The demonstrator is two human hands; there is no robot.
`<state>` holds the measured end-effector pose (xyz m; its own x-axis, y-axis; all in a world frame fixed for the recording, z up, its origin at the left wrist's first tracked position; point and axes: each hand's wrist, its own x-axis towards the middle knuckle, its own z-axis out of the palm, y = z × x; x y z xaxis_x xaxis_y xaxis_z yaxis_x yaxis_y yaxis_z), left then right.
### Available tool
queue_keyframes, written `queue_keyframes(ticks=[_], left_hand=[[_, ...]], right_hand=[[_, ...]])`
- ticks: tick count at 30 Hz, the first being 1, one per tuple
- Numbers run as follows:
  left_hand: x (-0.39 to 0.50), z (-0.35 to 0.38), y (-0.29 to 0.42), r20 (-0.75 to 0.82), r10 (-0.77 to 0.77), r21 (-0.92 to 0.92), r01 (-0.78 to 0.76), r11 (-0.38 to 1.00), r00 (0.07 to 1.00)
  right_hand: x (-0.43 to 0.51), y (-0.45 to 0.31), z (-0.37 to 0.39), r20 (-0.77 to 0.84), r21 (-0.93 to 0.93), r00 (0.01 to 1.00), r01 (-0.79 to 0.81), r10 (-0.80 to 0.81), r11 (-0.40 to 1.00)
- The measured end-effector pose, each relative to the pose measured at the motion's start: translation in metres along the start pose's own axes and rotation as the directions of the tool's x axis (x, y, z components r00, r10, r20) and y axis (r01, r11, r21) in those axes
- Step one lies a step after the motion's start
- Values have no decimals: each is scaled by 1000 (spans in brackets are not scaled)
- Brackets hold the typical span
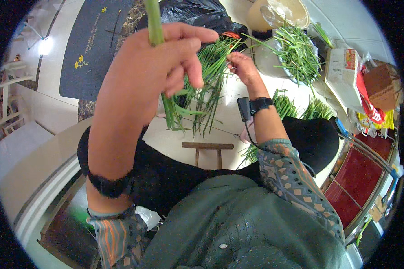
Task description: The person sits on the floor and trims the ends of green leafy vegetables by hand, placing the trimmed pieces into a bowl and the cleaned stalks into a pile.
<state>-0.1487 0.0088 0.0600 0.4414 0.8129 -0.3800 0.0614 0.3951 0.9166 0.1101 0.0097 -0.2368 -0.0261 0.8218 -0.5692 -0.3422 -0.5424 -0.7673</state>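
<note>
My left hand is raised close to the camera, closed around a bunch of green stalks that look like garlic chives. The pale stem ends point up past the thumb side, and the leaves hang below the palm. Farther down, my right hand pinches the end of a few thin leaves at the right side of a loose heap of chives. That heap spreads over the pale tiled floor beside a black plastic bag. Part of it is hidden behind my left hand.
A basin heaped with cut chives stands at the right, near a cream bucket. Bunches of chives lie by my right knee. A wooden stool is between my legs. Boxes line the right; a dark mat lies left.
</note>
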Motion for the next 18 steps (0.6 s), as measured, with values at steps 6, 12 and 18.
queue_keyframes(ticks=[6, 12, 18], left_hand=[[22, -3, -15, 140, 108, 44, -115, 992, 984], [52, 21, -34, 205, 51, 50, -63, 997, 977], [67, 50, -51, 323, -18, 12, 15, 1000, 946]], right_hand=[[-83, -99, 19, 292, 169, 943, 116, -162, 979], [-131, -141, 37, 403, 135, 888, 182, -222, 974], [-148, -143, 48, 344, 91, 910, 212, -231, 973]])
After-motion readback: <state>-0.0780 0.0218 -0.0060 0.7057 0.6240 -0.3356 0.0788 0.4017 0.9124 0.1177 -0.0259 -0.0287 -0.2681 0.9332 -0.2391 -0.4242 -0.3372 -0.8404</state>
